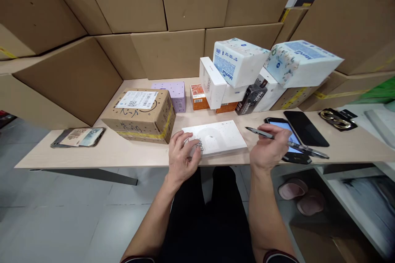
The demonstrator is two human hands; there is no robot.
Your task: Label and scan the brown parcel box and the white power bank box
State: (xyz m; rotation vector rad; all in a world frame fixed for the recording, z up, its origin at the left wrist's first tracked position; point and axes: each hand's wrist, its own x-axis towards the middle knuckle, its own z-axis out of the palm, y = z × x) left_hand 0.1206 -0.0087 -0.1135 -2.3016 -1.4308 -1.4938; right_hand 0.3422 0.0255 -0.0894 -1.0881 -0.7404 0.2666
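A flat white box lies at the near edge of the table. My left hand rests on its left end, fingers curled down on the lid, pinning it. My right hand hovers just right of the box and grips a grey pen that lies level, its tip toward the box. Under that hand sits a phone with a lit blue screen; a second, dark phone lies beside it.
A taped cardboard parcel with a label stands left of the white box. Behind it are a purple box, an orange box, stacked white boxes and tissue packs. Cardboard cartons wall the back. Pink slippers lie on the floor.
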